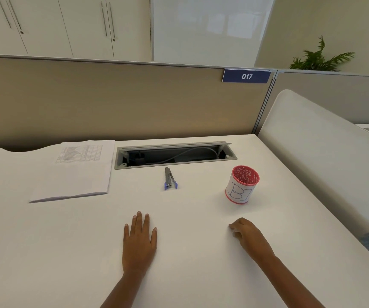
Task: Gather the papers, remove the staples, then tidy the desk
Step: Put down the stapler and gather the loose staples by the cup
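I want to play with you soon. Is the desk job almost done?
Partly, it seems. Done: the papers lie in one stack. In hand: nothing; the left hand and right hand rest on the desk. Left: the staple remover and red cup are still out; staples are too small to see.
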Motion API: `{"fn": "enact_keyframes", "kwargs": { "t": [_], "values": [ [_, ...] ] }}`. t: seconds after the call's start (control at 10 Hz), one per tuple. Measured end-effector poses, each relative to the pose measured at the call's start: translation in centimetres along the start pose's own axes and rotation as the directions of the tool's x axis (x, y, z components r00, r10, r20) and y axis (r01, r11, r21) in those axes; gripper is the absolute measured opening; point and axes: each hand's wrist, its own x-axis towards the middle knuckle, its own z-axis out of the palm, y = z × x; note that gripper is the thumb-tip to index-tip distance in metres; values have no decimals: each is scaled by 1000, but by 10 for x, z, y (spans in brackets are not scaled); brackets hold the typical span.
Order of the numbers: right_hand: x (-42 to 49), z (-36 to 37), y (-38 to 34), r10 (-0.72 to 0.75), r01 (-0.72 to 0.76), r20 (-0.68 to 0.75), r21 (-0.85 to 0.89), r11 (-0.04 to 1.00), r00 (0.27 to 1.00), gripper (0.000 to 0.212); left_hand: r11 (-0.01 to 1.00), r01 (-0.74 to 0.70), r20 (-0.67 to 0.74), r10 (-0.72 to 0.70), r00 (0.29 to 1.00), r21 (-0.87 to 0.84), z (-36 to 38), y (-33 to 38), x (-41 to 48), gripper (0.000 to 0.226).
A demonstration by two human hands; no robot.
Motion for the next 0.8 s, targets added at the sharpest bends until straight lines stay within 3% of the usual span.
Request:
{"fn": "enact_keyframes", "kwargs": {
  "t": [0.2, 0.4, 0.6, 0.7, 0.8],
  "values": [
    [7, 2, -10, 88, -85, 35, -85, 993, 995, 21, 1000, 2, 6, -2, 1000, -4, 1, -1, 0, 76],
    [17, -4, -17, 152, -151, 38, -33, 988, 988, 23, 1000, 2, 10, -2, 1000, -8, 1, -1, 0, 77],
    [23, -15, -9, 303, -318, 99, 334, 887, 948, 16, 1000, 2, 7, -2, 1000, -8, 2, 0, 0, 77],
    [32, -30, -5, 368, -349, 56, 475, 808, 928, 12, 1000, 4, -3, -4, 1000, -9, 2, 0, 0, 76],
    [50, -59, -6, 401, -281, -87, 581, 764, 912, 18, 1000, 5, -5, -5, 1000, -4, 2, 0, 0, 76]
  ]
}}
